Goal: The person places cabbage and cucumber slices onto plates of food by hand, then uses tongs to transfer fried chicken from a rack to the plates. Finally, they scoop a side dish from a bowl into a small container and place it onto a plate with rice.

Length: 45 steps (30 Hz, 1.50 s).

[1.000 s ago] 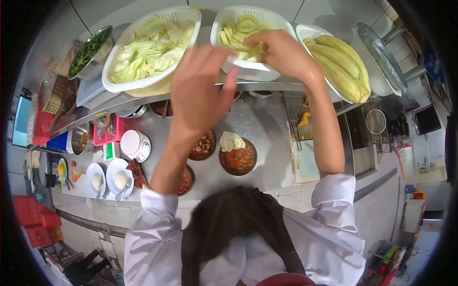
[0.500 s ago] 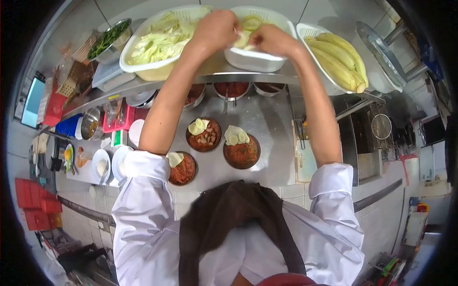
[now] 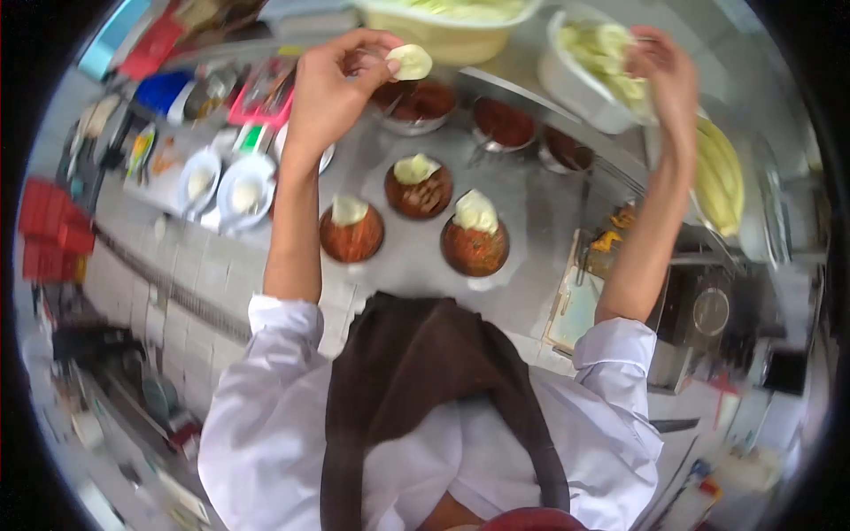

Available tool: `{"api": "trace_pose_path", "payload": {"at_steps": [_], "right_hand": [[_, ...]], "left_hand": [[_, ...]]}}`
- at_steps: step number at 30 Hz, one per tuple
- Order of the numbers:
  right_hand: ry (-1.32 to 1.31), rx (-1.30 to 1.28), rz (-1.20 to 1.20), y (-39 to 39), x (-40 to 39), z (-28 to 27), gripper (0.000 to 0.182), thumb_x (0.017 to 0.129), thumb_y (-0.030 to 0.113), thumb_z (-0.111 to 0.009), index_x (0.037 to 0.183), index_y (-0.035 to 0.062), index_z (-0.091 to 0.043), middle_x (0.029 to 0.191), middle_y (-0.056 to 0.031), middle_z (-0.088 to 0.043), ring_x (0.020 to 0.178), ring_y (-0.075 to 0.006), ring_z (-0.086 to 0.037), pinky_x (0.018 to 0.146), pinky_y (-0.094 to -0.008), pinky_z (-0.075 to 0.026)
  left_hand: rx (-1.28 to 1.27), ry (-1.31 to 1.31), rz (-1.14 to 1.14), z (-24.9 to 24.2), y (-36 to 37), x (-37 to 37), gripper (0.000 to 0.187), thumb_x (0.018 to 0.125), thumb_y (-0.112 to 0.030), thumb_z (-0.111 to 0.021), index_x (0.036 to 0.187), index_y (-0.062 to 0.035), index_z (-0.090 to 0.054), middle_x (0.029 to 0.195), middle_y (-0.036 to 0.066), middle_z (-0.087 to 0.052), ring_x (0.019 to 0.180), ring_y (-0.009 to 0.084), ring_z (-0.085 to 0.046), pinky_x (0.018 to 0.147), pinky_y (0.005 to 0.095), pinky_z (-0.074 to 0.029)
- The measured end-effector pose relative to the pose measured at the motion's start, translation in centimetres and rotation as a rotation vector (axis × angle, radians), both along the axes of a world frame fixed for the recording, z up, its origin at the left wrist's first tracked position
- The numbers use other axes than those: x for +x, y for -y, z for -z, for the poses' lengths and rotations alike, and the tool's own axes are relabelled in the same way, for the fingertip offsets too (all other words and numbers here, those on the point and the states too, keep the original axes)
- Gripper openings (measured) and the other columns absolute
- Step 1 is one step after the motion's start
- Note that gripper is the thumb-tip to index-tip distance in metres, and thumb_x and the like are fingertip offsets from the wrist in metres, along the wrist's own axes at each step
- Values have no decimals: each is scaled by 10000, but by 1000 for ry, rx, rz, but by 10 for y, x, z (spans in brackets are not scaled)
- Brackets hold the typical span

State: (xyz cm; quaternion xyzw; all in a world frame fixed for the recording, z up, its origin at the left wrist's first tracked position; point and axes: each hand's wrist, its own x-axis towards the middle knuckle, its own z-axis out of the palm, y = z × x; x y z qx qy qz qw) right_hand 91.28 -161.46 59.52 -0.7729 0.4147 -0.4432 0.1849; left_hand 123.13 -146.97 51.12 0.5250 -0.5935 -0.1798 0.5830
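A round pale green slice (image 3: pixel 410 63) is pinched between the thumb and fingers of my left hand (image 3: pixel 341 84), above the metal counter. My right hand (image 3: pixel 660 75) is at the edge of a white tub (image 3: pixel 567 75) of similar slices (image 3: pixel 611 53); its fingers are bent around something blurred. Below, three round brown bowls with red food stand on the counter: a left one (image 3: pixel 352 242), a middle one with brown chunks (image 3: pixel 423 200) and a right one (image 3: pixel 487 257). Pale leaf pieces lie at the upper edge of each.
Pots of red sauce (image 3: pixel 503 122) stand under the shelf edge. A tub of shredded greens (image 3: pixel 443 31) is at the top, long yellow-green vegetables (image 3: pixel 717 177) at the right. White plates (image 3: pixel 245 190) and a pink tray (image 3: pixel 266 93) are at the left.
My left hand has left the slice tub and is now lower left with a slice. My right hand remains by the tub. The view has turned, so the counter appears shifted and tilted.
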Motion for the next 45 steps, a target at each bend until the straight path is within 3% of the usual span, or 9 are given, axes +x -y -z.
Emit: {"api": "trace_pose_path", "payload": {"at_steps": [5,11,17,25,28,34,39,42,45], "right_hand": [[142,174,-378,-94,65,51,259,818,43,-580,1073,1,-592,883,-63,-653,709,-117,-632,622,-245,-498],[-106,685,-611,-107,182,293,143,727,58,-668,859,30,-618,763,-68,-665,687,-139,-641,610,-280,-492],[-405,437,-254,-128,272,442,92,659,151,-655,720,84,-673,742,-144,-652,737,-312,-642,677,-396,-502],[-548,294,-111,-139,291,452,163,691,151,-607,761,12,-654,753,-225,-636,771,-363,-636,721,-461,-501],[-406,394,-139,-145,290,450,153,731,73,-559,831,-27,-616,755,-249,-618,760,-403,-616,679,-490,-483],[-211,344,-39,-175,225,408,126,760,84,-526,852,8,-569,854,-221,-602,778,-407,-594,690,-484,-465],[-134,259,412,-183,73,405,145,711,100,-583,842,38,-573,786,-184,-593,674,-387,-578,606,-468,-462],[-225,59,803,-181,-54,405,268,655,89,-598,903,-5,-561,937,-230,-554,906,-391,-533,773,-463,-431],[-572,379,1165,-172,-136,385,460,740,200,-634,1101,-26,-460,1068,-228,-536,1029,-363,-515,859,-511,-387]], "left_hand": [[412,22,-191,103,-69,76,184,764,-13,-648,947,-3,-645,808,32,-636,703,60,-557,630,216,-445],[517,196,-302,287,-100,111,172,703,-64,-683,870,-26,-691,661,67,-661,596,134,-629,597,280,-499],[662,240,-550,350,-80,88,156,655,-113,-681,778,-16,-682,756,193,-652,704,314,-653,677,389,-517],[707,357,-556,368,-84,80,161,706,-98,-612,839,-18,-652,777,217,-642,752,374,-635,684,440,-507],[742,632,-518,371,-84,86,169,739,-135,-617,877,-37,-623,790,199,-645,766,374,-631,670,459,-499],[595,562,-476,353,-79,83,178,756,-250,-634,813,-88,-679,735,145,-663,662,313,-651,580,412,-498],[510,790,-533,372,-74,88,195,720,-283,-679,823,-116,-684,745,124,-670,675,317,-643,602,430,-495],[682,974,-486,349,-75,76,224,725,-317,-697,814,-113,-680,770,109,-662,747,314,-618,662,417,-481],[612,1005,-493,344,-72,74,224,715,-307,-709,799,-102,-680,771,106,-650,750,318,-617,659,428,-481]]}}
